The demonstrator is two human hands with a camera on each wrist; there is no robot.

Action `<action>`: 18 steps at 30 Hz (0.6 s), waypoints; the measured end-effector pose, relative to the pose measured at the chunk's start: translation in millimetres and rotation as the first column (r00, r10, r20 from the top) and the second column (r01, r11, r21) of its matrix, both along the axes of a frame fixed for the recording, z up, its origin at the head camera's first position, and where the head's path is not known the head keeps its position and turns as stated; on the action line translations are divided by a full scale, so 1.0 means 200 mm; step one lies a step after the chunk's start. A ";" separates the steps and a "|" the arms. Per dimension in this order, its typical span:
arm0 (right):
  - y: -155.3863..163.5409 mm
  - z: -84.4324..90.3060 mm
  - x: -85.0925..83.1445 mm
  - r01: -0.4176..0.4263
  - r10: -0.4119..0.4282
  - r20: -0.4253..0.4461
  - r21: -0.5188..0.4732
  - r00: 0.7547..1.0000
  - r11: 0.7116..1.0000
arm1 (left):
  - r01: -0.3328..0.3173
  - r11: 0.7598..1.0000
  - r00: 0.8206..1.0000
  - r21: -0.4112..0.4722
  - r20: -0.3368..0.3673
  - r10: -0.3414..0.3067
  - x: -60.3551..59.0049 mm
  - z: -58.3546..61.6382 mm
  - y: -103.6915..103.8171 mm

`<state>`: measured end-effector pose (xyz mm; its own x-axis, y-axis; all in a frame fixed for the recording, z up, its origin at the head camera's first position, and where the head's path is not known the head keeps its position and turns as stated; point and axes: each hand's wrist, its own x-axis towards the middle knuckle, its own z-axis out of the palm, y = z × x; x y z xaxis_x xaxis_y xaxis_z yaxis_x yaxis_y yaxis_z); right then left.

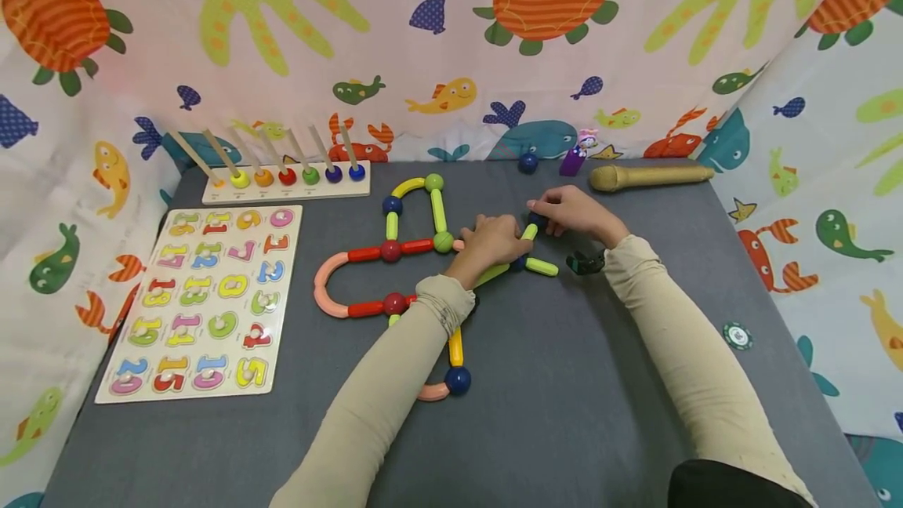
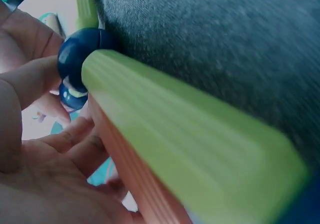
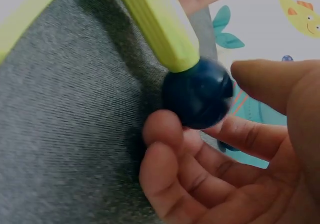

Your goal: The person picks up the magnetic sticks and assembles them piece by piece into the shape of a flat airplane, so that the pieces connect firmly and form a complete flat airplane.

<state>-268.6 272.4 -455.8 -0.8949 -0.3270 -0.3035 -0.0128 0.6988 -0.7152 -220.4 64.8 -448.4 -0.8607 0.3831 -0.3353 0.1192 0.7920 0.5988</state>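
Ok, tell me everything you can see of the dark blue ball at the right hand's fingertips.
The dark blue ball is smooth, glossy and round, plastic or painted wood by its look. It sits at the end of a yellow-green stick, touching it, just above the grey cloth surface. The right hand pinches it between thumb and fingers. The left hand rests on the sticks beside it.

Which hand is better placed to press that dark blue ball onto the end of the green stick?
Right hand: its fingers already cup the blue ball at the green stick end; the left hand steadies the sticks.
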 end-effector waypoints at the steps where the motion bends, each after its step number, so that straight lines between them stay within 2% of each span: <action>1: 0.00 0.00 -0.01 0.000 0.000 -0.016 0.008 1.000 1.000 | 0.014 1.000 1.000 0.007 -0.002 -0.014 0.00 0.00 -0.02; 5: -0.03 0.03 -0.04 0.055 -0.050 -0.140 0.034 0.989 0.998 | 0.109 0.994 0.992 -0.006 -0.056 -0.109 0.04 0.02 -0.09; 8: -0.05 0.06 -0.08 0.079 -0.070 -0.255 0.027 0.964 0.996 | 0.206 0.976 0.971 -0.067 -0.108 -0.212 0.08 0.03 -0.12; 10: -0.07 0.08 -0.11 0.046 -0.029 -0.314 0.045 0.949 0.998 | 0.266 0.957 0.951 -0.117 -0.130 -0.281 0.11 0.04 -0.13; 12: -0.09 0.09 -0.15 -0.009 0.045 -0.351 0.104 0.935 0.994 | 0.315 0.936 0.932 -0.159 -0.131 -0.337 0.14 0.04 -0.12; 15: -0.11 0.09 -0.21 -0.078 0.142 -0.339 0.196 0.930 0.977 | 0.362 0.908 0.909 -0.210 -0.135 -0.393 0.16 0.04 -0.08; 18: -0.13 0.06 -0.25 -0.090 0.170 -0.314 0.251 0.934 0.964 | 0.371 0.893 0.898 -0.254 -0.146 -0.415 0.18 0.04 -0.05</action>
<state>-319.2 245.6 -443.3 -0.9112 -0.4043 -0.0789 -0.3221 0.8188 -0.4753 -184.7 54.2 -439.7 -0.7101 0.6407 -0.2920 0.5422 0.7621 0.3538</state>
